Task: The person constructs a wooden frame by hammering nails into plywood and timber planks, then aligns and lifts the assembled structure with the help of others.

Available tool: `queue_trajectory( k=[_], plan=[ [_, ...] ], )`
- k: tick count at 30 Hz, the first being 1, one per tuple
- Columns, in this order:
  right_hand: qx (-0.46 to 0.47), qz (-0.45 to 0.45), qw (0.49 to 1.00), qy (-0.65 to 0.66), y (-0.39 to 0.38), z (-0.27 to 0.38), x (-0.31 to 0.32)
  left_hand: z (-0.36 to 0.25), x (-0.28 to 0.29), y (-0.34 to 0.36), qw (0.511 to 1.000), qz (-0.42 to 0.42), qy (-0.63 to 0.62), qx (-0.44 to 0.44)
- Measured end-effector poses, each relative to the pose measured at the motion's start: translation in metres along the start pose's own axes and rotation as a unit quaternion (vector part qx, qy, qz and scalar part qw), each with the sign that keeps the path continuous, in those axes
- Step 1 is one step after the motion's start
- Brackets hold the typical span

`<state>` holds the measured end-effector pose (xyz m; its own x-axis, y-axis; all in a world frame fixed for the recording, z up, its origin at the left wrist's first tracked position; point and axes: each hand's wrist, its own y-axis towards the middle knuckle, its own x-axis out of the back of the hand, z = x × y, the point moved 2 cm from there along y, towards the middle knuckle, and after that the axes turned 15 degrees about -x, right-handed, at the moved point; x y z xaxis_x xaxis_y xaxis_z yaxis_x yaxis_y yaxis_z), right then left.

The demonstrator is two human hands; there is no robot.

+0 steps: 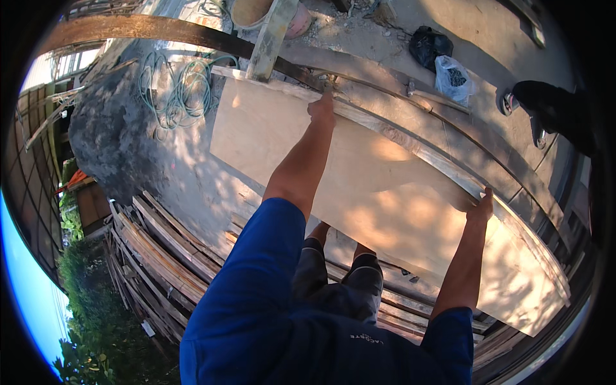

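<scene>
A long, pale plywood panel (385, 186) stretches in front of me from upper left to lower right. Along its far edge runs a narrow wooden batten (410, 142). My left hand (323, 109) is closed on this batten toward the left end, arm stretched out. Farther right, my right hand (481, 206) also grips the batten, its fingers wrapped over the far side and partly hidden. An upright timber post (269, 42) meets the batten left of my left hand, close to a dark horizontal beam (154, 29).
Stacked timber strips (170, 247) lie at the lower left and continue beneath the panel. A coiled green hose (183, 90) rests by a grey sand heap (106, 138). Buckets (251, 13), a black bag (430, 47) and a clear plastic bag (453, 78) are beyond; another person's legs (552, 109) appear right.
</scene>
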<state>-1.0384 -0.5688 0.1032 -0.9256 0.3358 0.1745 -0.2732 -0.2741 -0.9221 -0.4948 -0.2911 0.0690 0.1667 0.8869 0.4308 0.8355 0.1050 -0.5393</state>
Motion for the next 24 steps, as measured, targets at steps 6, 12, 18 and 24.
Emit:
queue_trajectory(
  k=[6,12,18,24],
  plan=[
    [0.061,-0.109,0.992,-0.011,-0.043,0.003,0.003,-0.021,-0.057,-0.049,0.98,-0.132,0.147,-0.028],
    [0.058,-0.226,0.966,-0.11,-0.054,0.002,-0.012,-0.002,-0.03,-0.057,0.941,-0.218,0.232,-0.119],
    [0.121,-0.28,0.944,-0.126,-0.035,-0.006,-0.002,-0.012,-0.038,-0.073,0.947,-0.182,0.227,-0.134],
    [0.074,-0.272,0.95,-0.134,-0.047,-0.002,-0.011,-0.013,-0.042,-0.054,0.937,-0.196,0.25,-0.147]
  ],
)
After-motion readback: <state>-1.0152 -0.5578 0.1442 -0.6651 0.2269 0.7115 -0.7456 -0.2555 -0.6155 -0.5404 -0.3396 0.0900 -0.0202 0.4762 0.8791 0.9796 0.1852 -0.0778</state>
